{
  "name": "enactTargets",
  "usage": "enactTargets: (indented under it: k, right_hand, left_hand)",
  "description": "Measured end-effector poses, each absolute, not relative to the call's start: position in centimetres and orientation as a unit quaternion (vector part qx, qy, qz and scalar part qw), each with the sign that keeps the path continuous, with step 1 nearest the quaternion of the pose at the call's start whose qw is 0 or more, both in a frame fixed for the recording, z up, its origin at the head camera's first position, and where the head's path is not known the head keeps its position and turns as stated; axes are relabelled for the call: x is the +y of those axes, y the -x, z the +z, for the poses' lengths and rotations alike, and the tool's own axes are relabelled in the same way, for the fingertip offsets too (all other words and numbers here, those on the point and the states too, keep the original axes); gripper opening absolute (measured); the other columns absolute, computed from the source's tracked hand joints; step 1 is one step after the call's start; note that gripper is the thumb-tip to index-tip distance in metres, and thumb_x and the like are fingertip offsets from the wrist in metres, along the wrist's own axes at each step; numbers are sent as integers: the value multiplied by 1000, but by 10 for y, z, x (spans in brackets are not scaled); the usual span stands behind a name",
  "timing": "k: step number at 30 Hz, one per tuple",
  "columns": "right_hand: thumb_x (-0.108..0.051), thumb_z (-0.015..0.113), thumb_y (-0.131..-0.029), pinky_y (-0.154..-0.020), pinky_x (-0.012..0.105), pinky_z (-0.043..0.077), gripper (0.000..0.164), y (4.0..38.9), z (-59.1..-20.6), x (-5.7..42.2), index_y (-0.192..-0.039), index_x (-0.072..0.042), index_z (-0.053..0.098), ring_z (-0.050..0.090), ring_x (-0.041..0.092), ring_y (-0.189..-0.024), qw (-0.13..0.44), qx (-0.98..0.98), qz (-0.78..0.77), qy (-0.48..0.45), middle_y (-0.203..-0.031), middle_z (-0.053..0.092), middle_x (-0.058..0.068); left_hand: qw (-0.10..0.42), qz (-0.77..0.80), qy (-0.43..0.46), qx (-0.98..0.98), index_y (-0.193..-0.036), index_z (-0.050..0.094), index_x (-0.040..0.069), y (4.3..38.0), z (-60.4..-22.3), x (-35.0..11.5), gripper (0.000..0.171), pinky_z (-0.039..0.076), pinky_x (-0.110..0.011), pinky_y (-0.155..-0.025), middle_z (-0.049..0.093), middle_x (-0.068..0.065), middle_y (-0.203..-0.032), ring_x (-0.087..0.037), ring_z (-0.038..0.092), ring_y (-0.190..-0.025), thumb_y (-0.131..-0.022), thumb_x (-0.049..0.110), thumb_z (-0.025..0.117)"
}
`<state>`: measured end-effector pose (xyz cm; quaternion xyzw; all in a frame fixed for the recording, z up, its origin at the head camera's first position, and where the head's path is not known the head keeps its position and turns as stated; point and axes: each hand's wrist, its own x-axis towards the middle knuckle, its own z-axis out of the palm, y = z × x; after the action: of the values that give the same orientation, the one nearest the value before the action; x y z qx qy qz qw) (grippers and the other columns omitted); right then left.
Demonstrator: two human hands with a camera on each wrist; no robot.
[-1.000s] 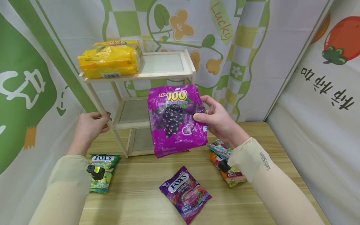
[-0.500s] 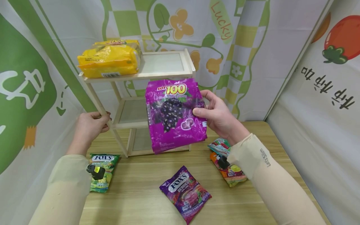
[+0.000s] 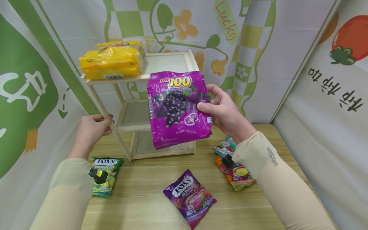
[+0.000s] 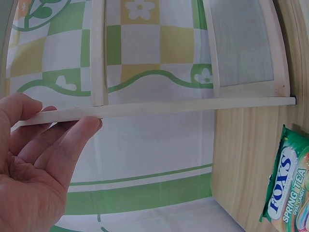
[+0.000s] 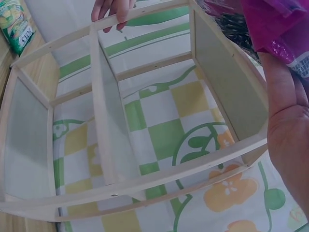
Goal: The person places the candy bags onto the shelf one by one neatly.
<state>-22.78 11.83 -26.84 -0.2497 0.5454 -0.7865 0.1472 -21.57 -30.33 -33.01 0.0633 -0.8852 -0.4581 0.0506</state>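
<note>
While pinching a slim pale-wood post (image 3: 97, 101) in left grip (image 3: 93, 128), held a rectangular purple plastic pouch (image 3: 177, 110) in right grip (image 3: 225, 112).

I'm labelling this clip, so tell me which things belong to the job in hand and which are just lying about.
In use:
purple Lot 100 bag, held
wooden shelf, gripped

Seemingly just lying about:
yellow bag atop the shelf
Fox's Spring Tea bag
Fox's Berries bag
teal bag
orange bag

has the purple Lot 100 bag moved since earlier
Yes, upward in the head view: the purple Lot 100 bag, in the right hand, now overlaps the front edge of the wooden top shelf; a second ago it appeared below.
</note>
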Motion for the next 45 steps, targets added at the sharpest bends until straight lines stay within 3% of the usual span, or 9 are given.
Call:
enactTargets:
  k: [30,39,45]
  right_hand:
    - [3,67,-94,-71,39,65,40,238,-239,102,-127,-7,47,75,27,-84,118,500,-826,232,-110,70,20]
    - [0,69,-94,-76,38,65,38,242,-234,99,-125,-7,48,73,27,-89,109,491,-839,207,-118,65,20]
    - [-5,69,-97,-83,39,64,43,244,-230,95,-135,-4,48,71,28,-98,104,496,-841,192,-127,61,21]
  left_hand:
    - [52,-469,-65,-879,-140,60,0,217,-333,-305,53,61,-18,-74,61,-27,-135,5,67,-78,-104,38,52]
    - [52,-468,-63,-880,-140,61,0,217,-333,-306,53,61,-18,-74,61,-27,-135,5,68,-78,-104,38,52]
    - [55,-467,-62,-880,-139,62,-1,216,-332,-305,52,60,-18,-74,61,-27,-135,6,67,-78,-104,37,53]
